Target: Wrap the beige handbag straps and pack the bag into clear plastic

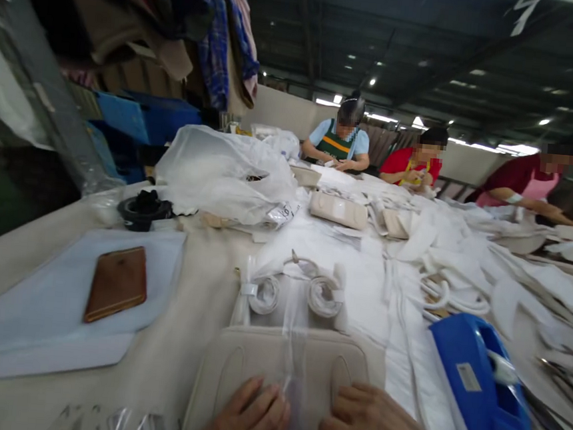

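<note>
A cream handbag [234, 354] lies flat in front of me, with a clear plastic strip [294, 356] running down its middle. Two rolled straps [322, 297], wrapped in white material, stand at its far edge. My left hand [251, 416] rests on the bag's left half, fingers laid on its surface beside the strip. On the right half, my right hand [369, 419] presses down with its fingers curled in; whatever may be inside them is hidden. The bottom of the picture cuts off both wrists and the bag's near edge.
To the right sits a blue tape dispenser [477, 385] beside heaped white pieces [515, 288]. A brown phone [117, 284] lies on papers [58, 302] at left. Beyond are a black tape roll [144, 210], a plastic bag [220, 169] and another cream bag [340, 209]. Several co-workers [340, 139] work across the table.
</note>
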{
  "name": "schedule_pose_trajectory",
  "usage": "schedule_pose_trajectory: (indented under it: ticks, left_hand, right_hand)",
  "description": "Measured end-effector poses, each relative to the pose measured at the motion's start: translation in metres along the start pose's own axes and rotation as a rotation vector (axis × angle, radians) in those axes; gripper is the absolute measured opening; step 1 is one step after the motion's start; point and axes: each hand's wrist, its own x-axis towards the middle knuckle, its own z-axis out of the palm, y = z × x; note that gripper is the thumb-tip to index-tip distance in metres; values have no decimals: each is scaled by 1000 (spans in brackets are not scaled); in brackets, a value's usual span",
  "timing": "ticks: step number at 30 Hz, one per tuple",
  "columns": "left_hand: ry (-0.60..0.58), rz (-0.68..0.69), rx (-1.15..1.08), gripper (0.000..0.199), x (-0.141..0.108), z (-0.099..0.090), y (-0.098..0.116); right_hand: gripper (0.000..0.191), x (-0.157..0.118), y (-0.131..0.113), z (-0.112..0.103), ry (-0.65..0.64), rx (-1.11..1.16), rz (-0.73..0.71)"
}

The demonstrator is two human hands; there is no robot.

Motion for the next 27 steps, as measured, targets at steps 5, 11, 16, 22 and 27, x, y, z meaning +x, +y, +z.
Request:
schedule_pose_trajectory:
  ticks: [5, 11, 16, 22, 27]
  left_hand:
    - [30, -64, 26, 34, -3, 0, 5]
    - [6, -60, 65, 30, -12, 6, 4]
    - [29, -57, 77, 31, -15, 11, 5]
    - [65, -55, 37, 29, -22, 19, 7]
    - [-176, -128, -98, 12, -38, 4, 15]
  right_hand:
    - [11, 48, 11, -2, -34, -123, -75]
    - [10, 70, 19, 5, -4, -237, -141]
    - [9, 85, 18, 2, -101, -191, 25]
    - [31, 89, 35, -9, -12, -135, 365]
    - [9, 53, 16, 50, 508, -103, 135]
